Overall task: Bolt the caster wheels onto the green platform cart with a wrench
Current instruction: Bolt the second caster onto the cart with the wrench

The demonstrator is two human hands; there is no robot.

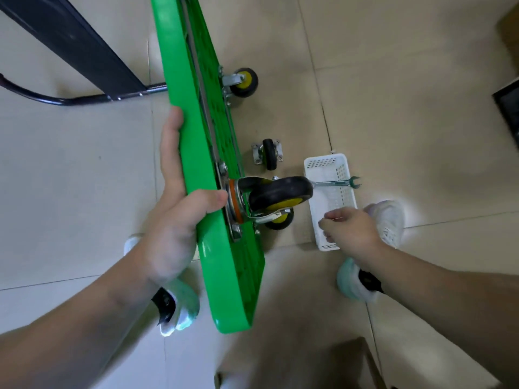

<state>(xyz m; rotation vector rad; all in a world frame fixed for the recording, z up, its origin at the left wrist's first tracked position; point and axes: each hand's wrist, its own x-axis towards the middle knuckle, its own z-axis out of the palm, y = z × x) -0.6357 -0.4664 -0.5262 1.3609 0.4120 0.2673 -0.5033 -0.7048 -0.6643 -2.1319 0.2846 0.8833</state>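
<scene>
**Cart stood on edge so I can get at the underside**

Far left, a black metal frame (73, 43) lies on the floor, out of my way. Next to it I have the green platform cart (179, 80) tipped up on its long edge. That turns the ribbed underside to my right, where the bolts are reachable.

My left hand (174, 220) is the prop. The fingers run flat up the smooth top face and the thumb (210, 199) hooks over the edge, so I clamp the deck between them, thumb tip just beside the mounting plate. The forearm comes in low from the bottom left, wrist nearly straight, taking the cart's lean.

The near caster (280, 190) sticks out sideways from its plate right at my thumb. A second one (280, 220) shows partly behind it, and a far caster (245, 82) sits near the other end. One loose caster (269, 154) rests on the floor, apart from the cart, so I judge one wheel is not yet fitted.

Further right, the white basket (323, 161) is within reach and the wrench (334, 183) lies across its rim. My right hand (351, 230) hovers over the basket, knuckles up, fingers curled downward. Thumb and forefinger look closed together, but I cannot tell whether they pinch a bolt or nothing
</scene>
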